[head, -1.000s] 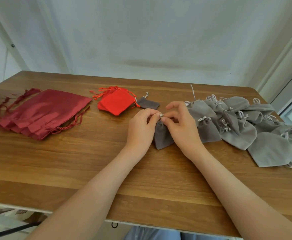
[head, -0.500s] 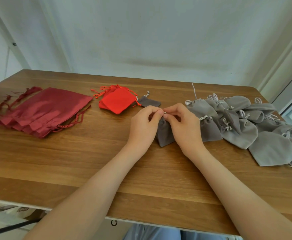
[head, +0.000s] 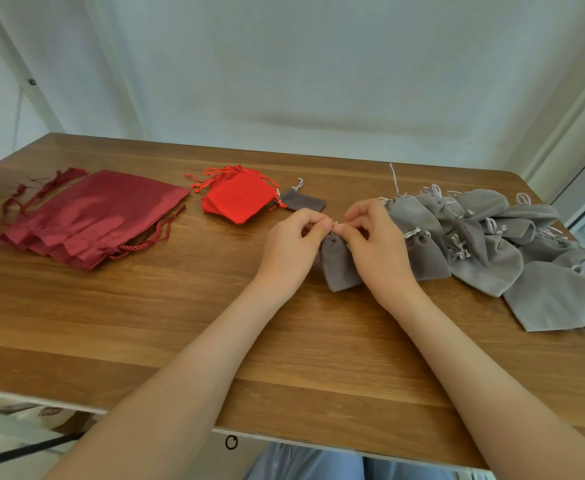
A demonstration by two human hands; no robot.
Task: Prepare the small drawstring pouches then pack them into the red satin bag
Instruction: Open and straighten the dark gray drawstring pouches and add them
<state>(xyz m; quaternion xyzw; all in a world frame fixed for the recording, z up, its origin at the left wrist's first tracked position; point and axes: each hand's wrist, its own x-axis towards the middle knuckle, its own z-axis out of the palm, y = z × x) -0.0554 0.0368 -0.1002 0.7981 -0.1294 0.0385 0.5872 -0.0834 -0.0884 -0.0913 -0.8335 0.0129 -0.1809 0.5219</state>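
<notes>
A small grey velvet pouch (head: 337, 266) lies mid-table between my hands. My left hand (head: 292, 249) and my right hand (head: 379, 249) both pinch its pale drawstring at the gathered neck, fingertips almost touching. A stack of dark red satin bags (head: 90, 216) with tasselled cords lies at the far left. Several small bright red pouches (head: 239, 199) are piled left of centre, and one dark grey pouch (head: 303, 199) rests beside them. A heap of several grey pouches (head: 491, 244) spreads to the right of my right hand.
The wooden table (head: 145, 323) runs from its near edge at the bottom to a white wall behind. A window frame stands at the far right. The grey heap reaches the table's right edge.
My hands stay on the same grey pouch, pinching its cord. Its neck looks a little more gathered than a second ago. Nothing else on the table has moved.
</notes>
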